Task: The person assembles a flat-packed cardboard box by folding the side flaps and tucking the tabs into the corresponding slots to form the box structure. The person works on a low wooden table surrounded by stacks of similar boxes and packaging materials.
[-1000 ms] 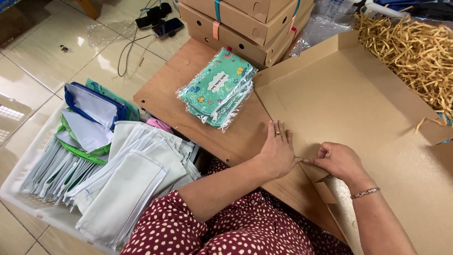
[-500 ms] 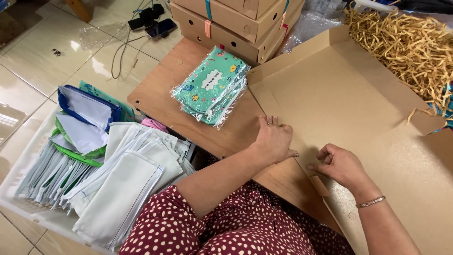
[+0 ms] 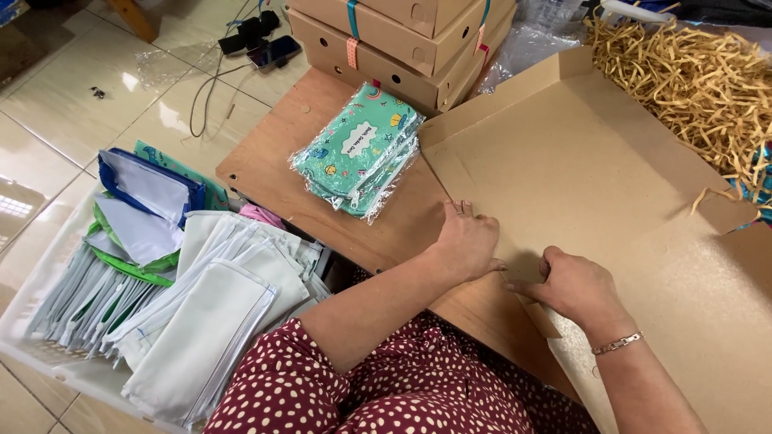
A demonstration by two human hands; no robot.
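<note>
In the head view, a flat brown cardboard sheet [image 3: 579,177] lies over the right part of a low wooden table [image 3: 273,161], and its near edge goes past the table's near edge. The left hand [image 3: 466,241] rests flat on the near left edge of the cardboard, fingers together and pressing down. The right hand [image 3: 575,285] is just beside it, at the near edge, with the fingers curled on a small flap; it seems to pinch the flap, but the fingertips are hidden, so I cannot tell for sure. A thin bracelet [image 3: 618,344] is on the right wrist.

A stack of green pouches [image 3: 358,149] in clear plastic lies near the middle of the table, just left of the cardboard. Closed boxes [image 3: 402,40] stand at the table's far edge. Yellow paper shreds [image 3: 683,80] lie beyond the cardboard's far right corner. On the floor to the left, a white tray [image 3: 48,354] holds white pouches [image 3: 201,321].
</note>
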